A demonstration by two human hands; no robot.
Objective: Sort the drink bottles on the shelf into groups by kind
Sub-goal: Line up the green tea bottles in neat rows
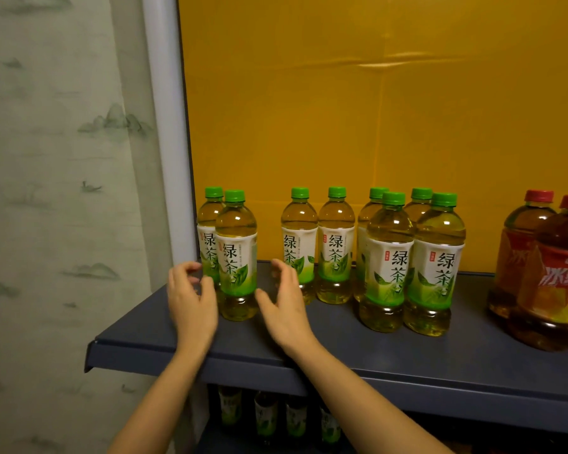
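Observation:
Several green-capped green tea bottles stand on the dark blue shelf (341, 348). The front left green tea bottle (236, 257) stands upright between my two hands. My left hand (191, 296) is just left of it, fingers spread and curled, holding nothing. My right hand (284, 299) is just right of it, open, with a small gap to the bottle. Another green tea bottle (209, 231) stands behind it. Two more (318, 244) stand in the middle, and a cluster of several (410, 263) is further right. Red-capped iced black tea bottles (551, 273) stand at the far right.
A yellow cardboard panel (374, 109) backs the shelf. A white post (171, 126) and a patterned curtain (56, 191) lie to the left. Dark bottles (276, 417) stand on the lower shelf beneath.

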